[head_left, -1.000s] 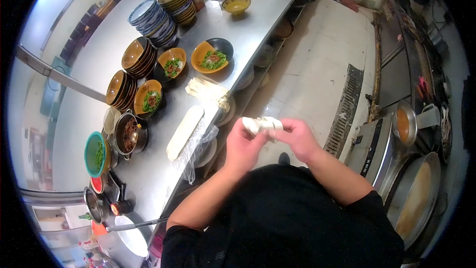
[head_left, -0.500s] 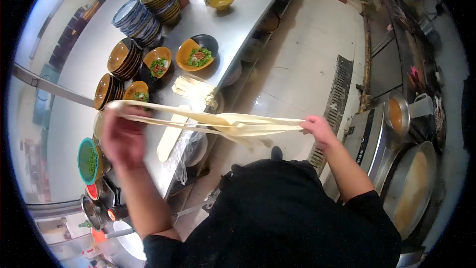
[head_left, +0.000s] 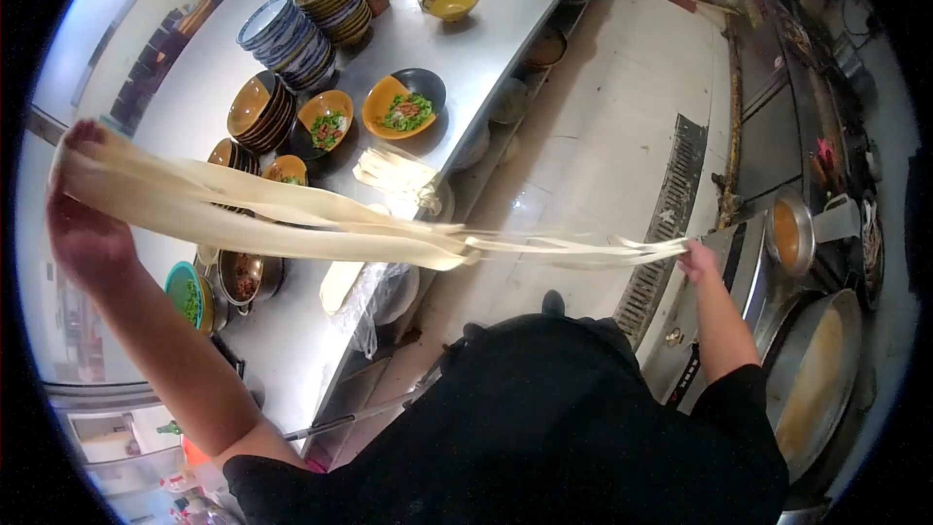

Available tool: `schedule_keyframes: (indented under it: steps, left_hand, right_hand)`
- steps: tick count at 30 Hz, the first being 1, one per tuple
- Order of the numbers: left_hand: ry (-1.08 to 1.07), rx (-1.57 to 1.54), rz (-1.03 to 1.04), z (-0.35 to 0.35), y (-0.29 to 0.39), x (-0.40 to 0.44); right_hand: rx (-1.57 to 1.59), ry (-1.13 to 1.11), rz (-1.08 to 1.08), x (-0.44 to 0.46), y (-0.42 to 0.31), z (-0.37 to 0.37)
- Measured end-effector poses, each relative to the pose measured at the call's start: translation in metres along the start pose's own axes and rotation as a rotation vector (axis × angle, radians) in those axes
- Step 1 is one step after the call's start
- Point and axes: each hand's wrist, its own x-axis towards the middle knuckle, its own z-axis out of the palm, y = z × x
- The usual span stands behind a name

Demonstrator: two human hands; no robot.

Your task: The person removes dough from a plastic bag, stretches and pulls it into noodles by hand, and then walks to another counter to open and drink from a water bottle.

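Note:
Long pale noodles (head_left: 330, 224) hang stretched in the air across my front, wide on the left and thin on the right, smeared by motion. My left hand (head_left: 87, 224), raised at the far left, grips one end, with the strands looped around it; its fingers are blurred. At the right, my right hand (head_left: 698, 261) is closed on the other end. Beneath the strands, on the steel counter (head_left: 282, 350), lie a flat dough strip (head_left: 340, 284) and clear plastic film (head_left: 367, 306). A bundle of cut dough strips (head_left: 397, 175) rests close behind.
Orange-and-black bowls with chopped greens, including one bowl (head_left: 381, 117), stand on the counter near stacked bowls (head_left: 287, 34). A teal-rimmed bowl (head_left: 185, 297) and a metal pot (head_left: 251, 277) sit at left. To the right are a large pot (head_left: 812, 384) and a floor drain (head_left: 671, 214).
My hands have moved apart, the left outward and up, the right further right. Between them the noodles have stretched much longer.

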Motion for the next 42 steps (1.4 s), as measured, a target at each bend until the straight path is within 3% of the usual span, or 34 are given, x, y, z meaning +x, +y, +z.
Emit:
schedule_keyframes:
  steps: [2, 4, 6, 8, 9, 13, 21, 27, 29, 30, 31, 32, 33, 35, 39, 42]
  left_hand:
    - [-0.159, -0.064, -0.182, 0.053, -0.01, -0.031]
    - [-0.175, 0.221, -0.159, 0.113, -0.03, -0.073]
    - [-0.211, 0.176, -0.372, 0.161, -0.052, -0.113]
    - [-0.475, 0.33, -0.53, 0.188, -0.087, -0.14]
    - [-0.5, 0.294, -0.609, 0.206, -0.104, -0.155]
    - [-0.478, 0.322, -0.681, 0.247, -0.151, -0.198]
    - [-0.521, 0.541, -0.578, 0.243, -0.165, -0.211]
    - [-0.513, 0.527, -0.637, 0.234, -0.18, -0.22]
    - [-0.378, 0.269, -0.792, 0.218, -0.192, -0.221]
    - [-0.249, 0.173, -0.925, 0.206, -0.19, -0.213]
    - [-0.034, -0.213, -1.083, 0.188, -0.185, -0.204]
    - [0.095, -0.285, -1.128, 0.166, -0.177, -0.194]
    - [0.253, -0.381, -1.1, 0.14, -0.174, -0.191]
    - [0.345, -0.406, -0.97, 0.066, -0.176, -0.183]
    - [0.601, -0.276, -0.757, -0.082, -0.157, -0.149]
    - [0.753, -0.059, -0.536, -0.174, -0.128, -0.114]
  right_hand:
    - [0.006, -0.251, -0.063, -0.052, -0.014, 0.055]
    - [-0.036, -0.58, -0.14, -0.098, -0.028, 0.098]
    - [-0.04, -0.857, -0.209, -0.173, -0.061, 0.148]
    - [0.089, -1.063, -0.248, -0.223, -0.079, 0.187]
    - [0.193, -1.164, -0.291, -0.244, -0.085, 0.203]
    - [0.138, -1.055, -0.398, -0.32, -0.108, 0.25]
    - [-0.031, -0.911, -0.436, -0.32, -0.087, 0.269]
    - [-0.083, -0.809, -0.48, -0.317, -0.083, 0.262]
    - [0.037, -0.776, -0.433, -0.306, -0.088, 0.251]
    - [0.089, -0.707, -0.417, -0.299, -0.093, 0.242]
    - [0.14, -0.638, -0.401, -0.288, -0.101, 0.23]
    - [0.209, -0.672, -0.375, -0.272, -0.107, 0.212]
    - [0.278, -0.705, -0.347, -0.25, -0.113, 0.191]
    - [0.378, -0.628, -0.254, -0.201, -0.12, 0.149]
    - [0.405, -0.361, -0.168, -0.057, -0.109, 0.043]
    - [0.455, 0.026, -0.229, 0.001, -0.117, -0.018]
